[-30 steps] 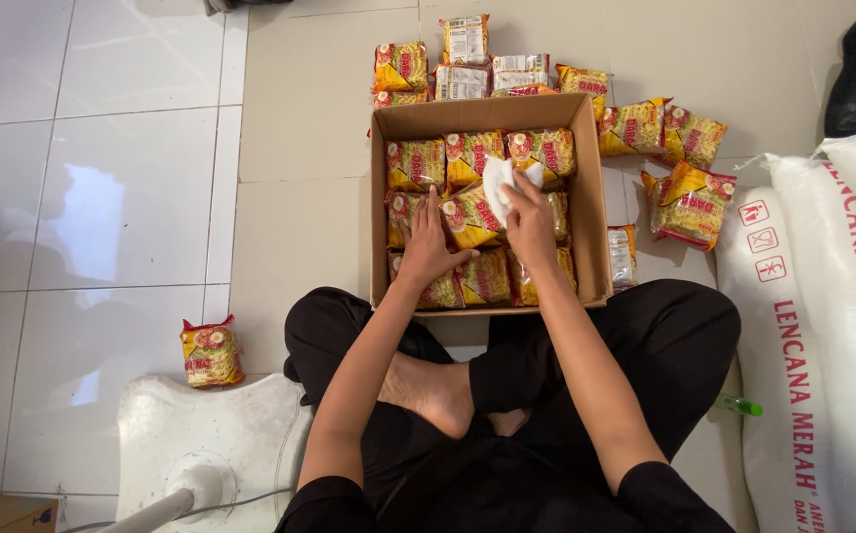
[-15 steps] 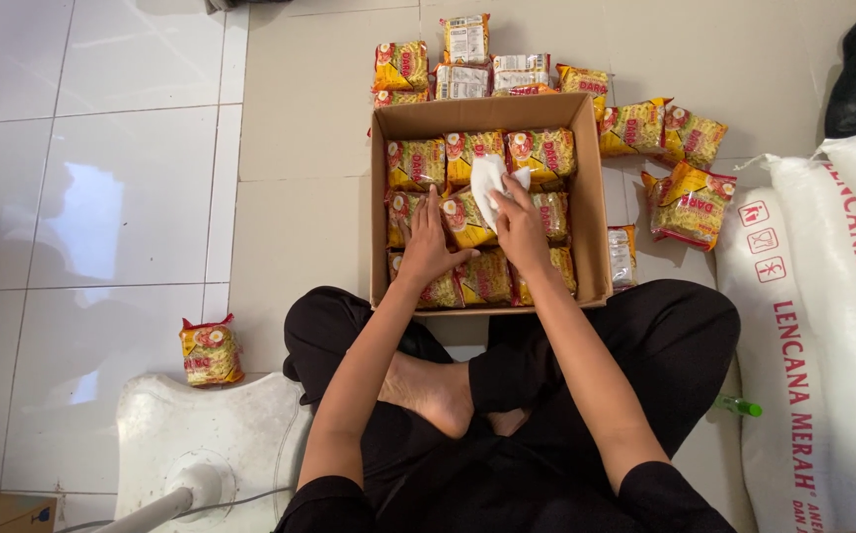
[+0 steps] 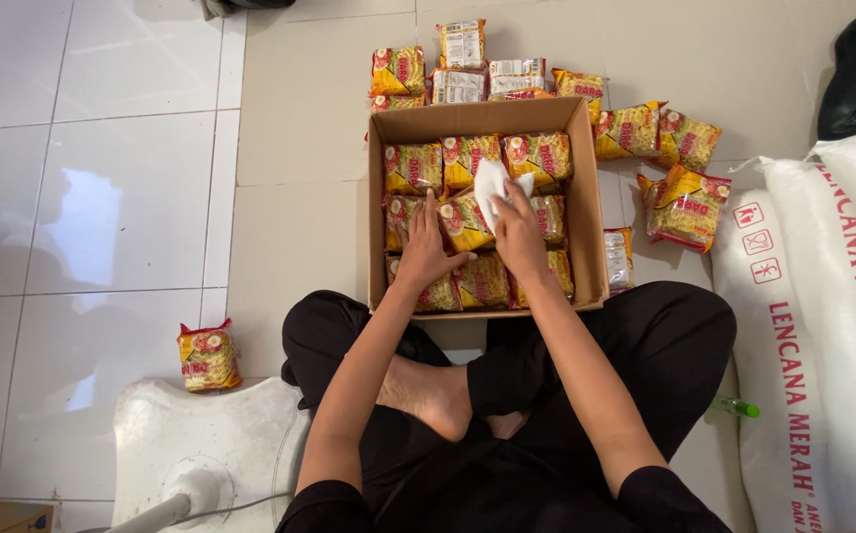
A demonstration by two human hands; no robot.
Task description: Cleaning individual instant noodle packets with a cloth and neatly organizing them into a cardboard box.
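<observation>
A person sits cross-legged on the tiled floor [image 3: 122, 197] with a cardboard box [image 3: 586, 197] just in front of the knees, at 12 o'clock from the lap. The box is open at the top and packed with rows of yellow noodle packs [image 3: 413, 168].

The left hand [image 3: 426, 249] lies flat on the packs in the box's middle row, its grip spread, fingers fanned toward 12 o'clock, holding nothing. The right hand [image 3: 519, 229] sits just beside it at 3 o'clock, its grip pinching a white paper [image 3: 492, 183] against the packs; the paper sticks out toward 12 o'clock from the fingers.

More packs [image 3: 463, 44] lie loose on the floor beyond the box at 12 o'clock, and others [image 3: 685, 202] at the box's 3 o'clock side. One lone pack [image 3: 209, 355] lies well apart at 8 o'clock. White sacks [image 3: 823, 326] with red print stand at the far 3 o'clock edge. A white fan base [image 3: 211, 444] sits at 7 o'clock near the left knee.
</observation>
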